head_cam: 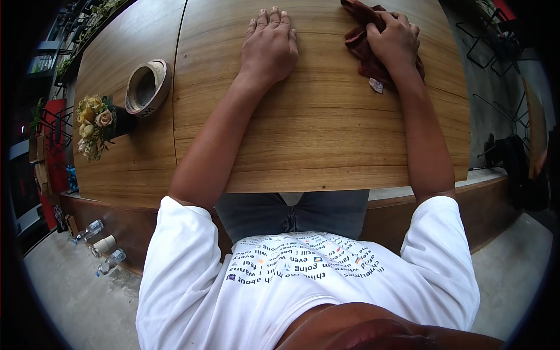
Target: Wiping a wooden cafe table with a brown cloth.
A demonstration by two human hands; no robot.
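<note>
My left hand (pixel 270 49) lies palm down on the wooden tabletop (pixel 288 131), its fingers stretched towards the far edge and holding nothing. To its right, my right hand (pixel 396 39) grips a dark red cloth (pixel 361 46) that is bunched on the wood under the palm and fingers. A small whitish tag (pixel 376 85) sticks out at the cloth's near edge. Part of the cloth is hidden beneath my right hand and wrist.
At the left of the table are a round bowl-like ashtray or roll (pixel 163 89) and artificial-looking flowers (pixel 94 120) in a dark pot (pixel 124 120). A seam crosses the tabletop. Plastic bottles (pixel 111 261) lie on the floor at left. Metal-framed furniture (pixel 483 50) and part of a person (pixel 541 162) are at right.
</note>
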